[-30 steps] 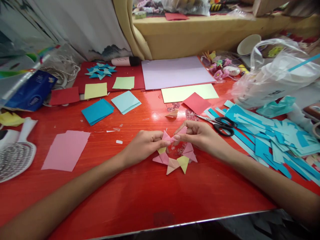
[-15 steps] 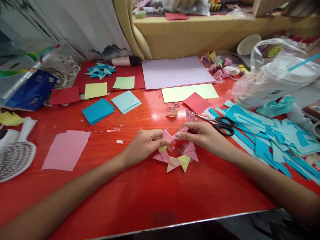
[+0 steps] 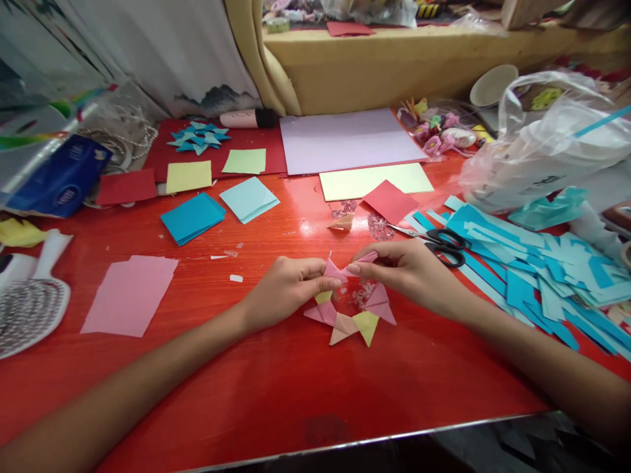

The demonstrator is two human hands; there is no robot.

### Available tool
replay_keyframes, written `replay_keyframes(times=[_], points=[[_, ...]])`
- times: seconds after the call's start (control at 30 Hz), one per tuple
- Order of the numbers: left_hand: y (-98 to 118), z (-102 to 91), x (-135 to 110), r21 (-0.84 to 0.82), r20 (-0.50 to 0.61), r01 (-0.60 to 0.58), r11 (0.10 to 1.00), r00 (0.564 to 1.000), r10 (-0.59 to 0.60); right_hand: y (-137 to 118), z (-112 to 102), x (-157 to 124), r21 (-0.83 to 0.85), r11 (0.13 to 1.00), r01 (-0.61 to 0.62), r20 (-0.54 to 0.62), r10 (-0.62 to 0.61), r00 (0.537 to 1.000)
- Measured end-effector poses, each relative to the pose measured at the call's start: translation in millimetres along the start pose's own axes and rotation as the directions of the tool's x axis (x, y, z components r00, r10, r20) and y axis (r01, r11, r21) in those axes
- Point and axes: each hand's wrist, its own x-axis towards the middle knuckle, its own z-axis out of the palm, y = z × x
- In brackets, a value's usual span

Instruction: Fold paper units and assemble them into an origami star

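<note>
Since a second ago the folded pink piece (image 3: 369,257) in the right hand (image 3: 414,268) has swung a touch further right, and the near side of the paper ring (image 3: 344,328) has drifted slightly right along with it. The left hand (image 3: 279,289) has hardly budged.

So, far left there's a hairbrush (image 3: 42,302), then some pink sheets (image 3: 131,295) lying flat, with blue squares (image 3: 192,219) beyond them. Next is the left hand, thumb and fingers clamped on a pink unit (image 3: 332,269) at the ring's far left. The ring itself, made of pink, peach and yellow points, sits between the hands and curves round on the person's side. Can't tell from here if all of it rests on the red table (image 3: 197,394).

What matters is that folded pink piece: its long axis slants from the left fingertips up and right, and the right hand is nearer, thumb and fingers pinched on it. Its left end meets the clamped unit; whether they're joined, can't tell, fingers are in the way. Just past the right hand are scissors (image 3: 428,236), then a heap of blue strips (image 3: 532,259).
</note>
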Motion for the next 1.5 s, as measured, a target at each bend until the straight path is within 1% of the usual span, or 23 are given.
replay_keyframes(times=[0.13,0.43,0.63,0.77,0.87,0.97,1.03,1.13,1.23,1.33,1.4,1.5], points=[[2.0,-0.8,-0.2,-0.035,0.001,-0.001,0.999,1.0,0.001,-2.1,-3.5,0.1,-0.028,0.999,-0.017,0.04,0.018,0.999],[1.0,-0.7,1.8,0.021,0.0,0.016,1.0,1.0,-0.016,4.0,4.9,-0.7,0.075,0.997,-0.032,-0.009,0.033,0.999],[-0.3,-0.3,1.5,0.037,0.009,0.001,0.999,1.0,-0.001,3.1,6.7,-1.1,0.131,0.991,-0.006,-0.03,0.01,0.999],[-0.4,0.8,0.8,0.04,-0.016,-0.03,0.999,0.999,0.031,0.6,5.7,-0.5,0.053,0.999,-0.004,-0.047,0.006,0.999],[2.5,1.7,-0.5,0.033,-0.052,-0.05,0.998,0.997,0.052,-2.7,1.2,-1.3,-0.027,1.0,0.005,-0.028,-0.006,1.0],[5.4,2.6,-1.9,0.016,-0.066,-0.092,0.996,0.994,0.092,-6.4,-3.6,-3.2,-0.105,0.993,0.055,0.001,-0.056,0.998],[5.9,3.1,-2.5,0.011,-0.07,-0.112,0.994,0.991,0.112,-7.7,-4.7,-4.4,-0.162,0.982,0.098,-0.003,-0.1,0.995],[4.7,3.4,-2.7,0.021,-0.086,-0.121,0.992,0.989,0.122,-7.0,-2.2,-5.5,-0.24,0.954,0.179,-0.045,-0.195,0.98],[2.9,3.6,-3.0,0.053,-0.101,-0.138,0.989,0.985,0.143,-5.4,2.7,-6.4,-0.303,0.917,0.26,-0.102,-0.302,0.948],[1.3,4.9,-4.0,0.13,-0.117,-0.186,0.974,0.972,0.202,-6.3,5.6,-8.1,-0.342,0.893,0.293,-0.129,-0.354,0.926],[0.2,6.7,-5.4,0.215,-0.151,-0.24,0.947,0.95,0.275,-8.7,5.5,-9.7,-0.356,0.882,0.31,-0.132,-0.375,0.917],[-1.1,10.0,-8.8,0.341,-0.24,-0.331,0.88,0.874,0.422,-13.2,3.6,-12.5,-0.383,0.842,0.38,-0.122,-0.454,0.883]])
